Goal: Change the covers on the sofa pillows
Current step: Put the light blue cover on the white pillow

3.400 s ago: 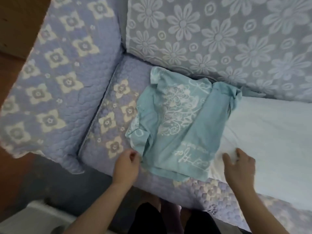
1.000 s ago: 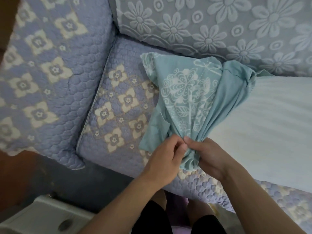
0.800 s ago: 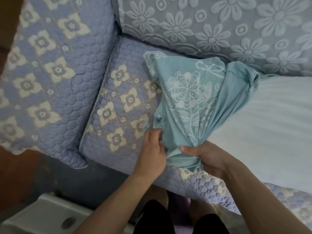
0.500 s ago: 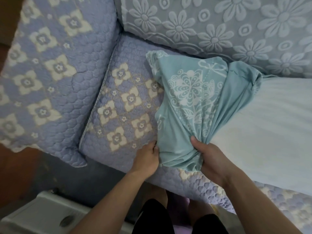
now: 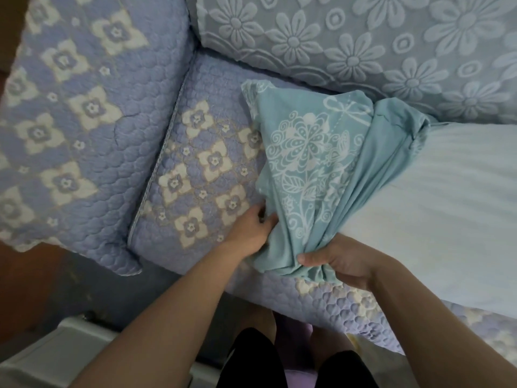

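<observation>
A teal pillow cover point(image 5: 310, 163) with a white flower print lies on the sofa seat, gathered into folds toward its near edge. My right hand point(image 5: 338, 260) is shut on the bunched near end of the cover. My left hand point(image 5: 251, 233) pinches the cover's left edge just beside it. A bare pale-blue pillow point(image 5: 447, 208) lies to the right, its left end under the cover's far right corner.
The sofa seat point(image 5: 195, 169) and armrest point(image 5: 70, 121) wear a quilted lavender cover with cream flowers. A grey-blue floral back cushion point(image 5: 363, 43) stands behind. A white object point(image 5: 56, 357) sits on the floor at lower left, near my legs.
The cover, flat earlier, has been gathered into a bunch in my right hand. My left hand let go of the bunch, shifted left and now pinches the cover's left edge.
</observation>
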